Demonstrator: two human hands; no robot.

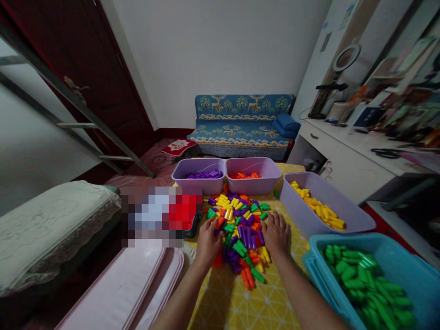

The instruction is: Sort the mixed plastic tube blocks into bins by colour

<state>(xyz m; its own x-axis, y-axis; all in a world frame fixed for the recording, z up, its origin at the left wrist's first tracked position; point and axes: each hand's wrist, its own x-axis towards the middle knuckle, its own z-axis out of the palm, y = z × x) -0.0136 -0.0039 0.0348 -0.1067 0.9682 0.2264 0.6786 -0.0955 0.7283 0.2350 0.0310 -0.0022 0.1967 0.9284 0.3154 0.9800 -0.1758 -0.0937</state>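
Note:
A mixed pile of small plastic cap-like tubes (245,231) in purple, orange, yellow and green lies on the yellow patterned tablecloth (237,307). At the pile's left edge is my left hand (208,243), fingers apart and slightly curled against the pieces; its fingertips are partly hidden. My right hand (277,233) rests at the right edge with its fingers spread, touching the nearest pieces. Neither hand visibly holds a piece. Beyond the pile stand a lilac bin (199,185) with purple pieces and another lilac bin (254,185) with orange ones.
To the right are a long lilac bin (330,201) of yellow pieces and a blue bin (314,270) of green pieces. Pink lids (120,284) lie at the left, near a blurred-out patch. A blue sofa (240,130) and a white desk (347,156) stand beyond the table.

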